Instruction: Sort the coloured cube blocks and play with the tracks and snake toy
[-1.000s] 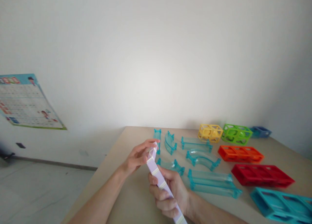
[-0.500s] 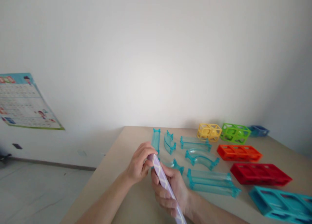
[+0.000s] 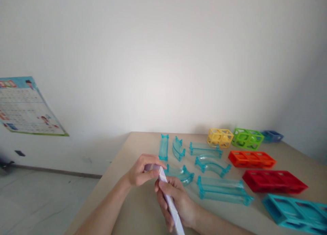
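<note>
The right hand (image 3: 182, 199) wraps its fingers around the strip (image 3: 173, 211), seemingly steadying it, while the left hand (image 3: 138, 171) pinches the strip's bent far end.

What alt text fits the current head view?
Two bare hands, left and right, hold a bent light-purple strip above a table. Clear teal track pieces and colorful open frames lie beyond and to the right.

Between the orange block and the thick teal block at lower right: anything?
Yes, the red block lies between the orange block and teal block; head view shows it.
</note>
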The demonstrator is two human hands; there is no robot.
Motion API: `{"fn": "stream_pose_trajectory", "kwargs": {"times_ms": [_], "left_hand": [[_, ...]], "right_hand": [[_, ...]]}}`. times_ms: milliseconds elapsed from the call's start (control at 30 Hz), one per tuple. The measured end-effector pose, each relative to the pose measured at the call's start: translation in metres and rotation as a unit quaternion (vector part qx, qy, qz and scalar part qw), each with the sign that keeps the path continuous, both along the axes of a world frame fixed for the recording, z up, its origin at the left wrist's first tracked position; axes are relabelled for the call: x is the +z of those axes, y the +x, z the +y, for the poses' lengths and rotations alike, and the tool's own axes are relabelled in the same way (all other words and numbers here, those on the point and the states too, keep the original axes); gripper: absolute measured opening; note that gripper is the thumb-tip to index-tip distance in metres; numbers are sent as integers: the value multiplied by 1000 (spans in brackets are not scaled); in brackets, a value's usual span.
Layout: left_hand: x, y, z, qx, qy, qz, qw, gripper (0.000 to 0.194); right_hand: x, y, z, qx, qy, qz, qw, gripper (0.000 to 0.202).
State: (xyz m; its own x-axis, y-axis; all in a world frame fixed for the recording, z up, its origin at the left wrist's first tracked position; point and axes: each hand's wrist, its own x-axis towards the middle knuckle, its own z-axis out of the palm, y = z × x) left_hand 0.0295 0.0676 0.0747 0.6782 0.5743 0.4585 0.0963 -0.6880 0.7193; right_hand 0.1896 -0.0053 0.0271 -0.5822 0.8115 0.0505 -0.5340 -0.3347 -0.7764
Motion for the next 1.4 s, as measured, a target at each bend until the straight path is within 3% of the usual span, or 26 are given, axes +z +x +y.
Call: {"fn": "stream_pose_trajectory", "kwargs": {"times_ms": [300,500,733,1000,1233,1400], "left_hand": [[-5,6,2,-33,-113,-78,990,44],[-16,18,-2,-46,-238,-178,954,46],[-14,22,-2,-25,-292,-274,916,40],[-24,26,-2,-77,-340,-247,904,40],[-19,18,0,-128,-333,-211,910,38],[-20,15,2,-169,-339,-191,905,35]], "right_hand": [[8,3,1,28,-17,42,999,34],[11,8,1,92,-21,105,990,39],[5,7,4,44,-13,95,994,37],[8,8,3,82,-15,129,988,41],[-1,5,4,85,-7,126,988,43],[1,7,4,74,-24,111,991,44]]}}
